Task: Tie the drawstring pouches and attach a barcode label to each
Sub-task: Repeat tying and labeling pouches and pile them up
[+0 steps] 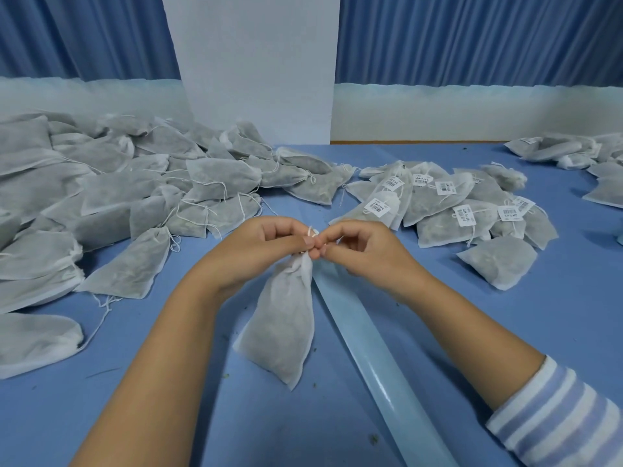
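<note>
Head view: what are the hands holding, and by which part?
Both the left hand and the right hand pinch one pouch at its gathered neck, on the white drawstring.

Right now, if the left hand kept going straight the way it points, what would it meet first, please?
The right hand: the left hand points rightward over the neck of the pouch, and the two sets of fingertips look in touch around the string. Depth is hard to judge.
</note>
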`<state>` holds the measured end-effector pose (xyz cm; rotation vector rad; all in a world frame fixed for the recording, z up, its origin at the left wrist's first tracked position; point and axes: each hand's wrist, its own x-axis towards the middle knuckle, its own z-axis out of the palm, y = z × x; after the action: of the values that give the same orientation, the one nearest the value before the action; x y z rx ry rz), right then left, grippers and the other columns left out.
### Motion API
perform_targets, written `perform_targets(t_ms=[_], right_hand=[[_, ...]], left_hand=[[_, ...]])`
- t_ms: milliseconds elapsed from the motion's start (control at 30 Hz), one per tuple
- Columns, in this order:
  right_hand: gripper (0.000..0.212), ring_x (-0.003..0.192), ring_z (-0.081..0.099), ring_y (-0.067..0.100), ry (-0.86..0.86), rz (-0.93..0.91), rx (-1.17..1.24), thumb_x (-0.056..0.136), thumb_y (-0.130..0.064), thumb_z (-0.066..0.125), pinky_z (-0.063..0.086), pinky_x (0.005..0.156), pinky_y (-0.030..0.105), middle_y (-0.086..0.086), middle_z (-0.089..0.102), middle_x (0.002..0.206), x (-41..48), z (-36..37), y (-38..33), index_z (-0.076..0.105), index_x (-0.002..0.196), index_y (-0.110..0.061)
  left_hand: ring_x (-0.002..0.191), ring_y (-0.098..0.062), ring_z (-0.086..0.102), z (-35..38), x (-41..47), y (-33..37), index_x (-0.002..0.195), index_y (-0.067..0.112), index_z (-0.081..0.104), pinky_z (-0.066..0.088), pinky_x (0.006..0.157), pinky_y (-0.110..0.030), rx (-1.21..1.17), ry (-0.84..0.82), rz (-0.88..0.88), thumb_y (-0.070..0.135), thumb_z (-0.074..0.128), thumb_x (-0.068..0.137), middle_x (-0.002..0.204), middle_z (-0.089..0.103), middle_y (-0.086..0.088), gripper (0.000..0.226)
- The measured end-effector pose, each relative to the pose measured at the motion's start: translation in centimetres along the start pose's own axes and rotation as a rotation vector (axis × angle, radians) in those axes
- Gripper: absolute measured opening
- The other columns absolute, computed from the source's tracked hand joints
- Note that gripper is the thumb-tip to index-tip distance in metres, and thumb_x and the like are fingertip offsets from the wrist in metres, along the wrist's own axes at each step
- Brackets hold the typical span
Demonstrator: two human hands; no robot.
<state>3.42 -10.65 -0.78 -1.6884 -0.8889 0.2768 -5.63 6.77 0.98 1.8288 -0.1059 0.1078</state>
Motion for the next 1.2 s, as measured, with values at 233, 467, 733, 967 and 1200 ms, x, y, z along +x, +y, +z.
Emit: perform_targets(t_ms=[233, 467, 733, 967, 1200], right_hand=[[0.007, 0.069, 0.045, 0.022, 0.021, -0.032, 0.076, 0.086, -0.002, 0.070, 0.037, 0.056, 0.013, 0.020, 0.072, 0.093, -0.1, 0.1, 0.0, 0.073, 0.090, -0.007], [0.020, 0.060, 0.049, 0.007, 0.003, -0.035, 0.020, 0.089, 0.005, 0.058, 0.040, 0.057, 0.013, 0.006, 0.063, 0.079, 0.0, 0.6, 0.0, 0.062, 0.080, -0.012], [0.024, 0.065, 0.049, 0.013, 0.116, -0.068, -0.073, 0.083, 0.004, 0.059, 0.044, 0.065, 0.030, -0.001, 0.053, 0.068, 0.1, 0.3, 0.6, 0.057, 0.074, -0.017], [0.029, 0.066, 0.053, 0.010, 0.051, -0.116, -0.004, 0.083, -0.001, 0.072, 0.045, 0.057, 0.027, -0.002, 0.062, 0.083, 0.1, 0.4, 0.6, 0.049, 0.083, -0.017], [0.028, 0.068, 0.053, 0.005, 0.027, -0.354, -0.450, 0.086, -0.003, 0.067, 0.041, 0.067, 0.010, -0.009, 0.052, 0.084, -0.1, 0.5, 1.4, 0.072, 0.110, -0.017]], left_hand=[[0.095, -0.011, 0.066, 0.0, 0.0, 0.1, 0.076, 0.024, 0.075, 0.046, 0.097, -0.028, 0.002, 0.036, 0.007, 0.014, 0.064, 0.092, 0.086, 0.074, 0.001, 0.022], [0.094, -0.008, 0.067, 0.2, 0.0, 0.3, 0.077, 0.025, 0.077, 0.048, 0.095, -0.022, 0.038, 0.034, -0.008, 0.011, 0.065, 0.092, 0.088, 0.075, 0.000, 0.024], [0.084, -0.015, 0.059, 0.4, 0.7, -0.6, 0.080, 0.016, 0.079, 0.042, 0.083, -0.028, 0.117, 0.240, -0.087, 0.018, 0.076, 0.084, 0.098, 0.072, -0.013, 0.005], [0.082, -0.003, 0.063, 0.3, 0.6, -0.6, 0.085, 0.013, 0.079, 0.047, 0.079, -0.018, 0.194, 0.186, -0.101, 0.016, 0.073, 0.087, 0.095, 0.075, -0.003, 0.007], [0.074, -0.018, 0.045, 0.5, 0.5, -0.6, 0.079, 0.008, 0.077, 0.033, 0.072, -0.032, 0.308, 0.118, -0.134, 0.023, 0.072, 0.089, 0.079, 0.061, -0.019, 0.020]])
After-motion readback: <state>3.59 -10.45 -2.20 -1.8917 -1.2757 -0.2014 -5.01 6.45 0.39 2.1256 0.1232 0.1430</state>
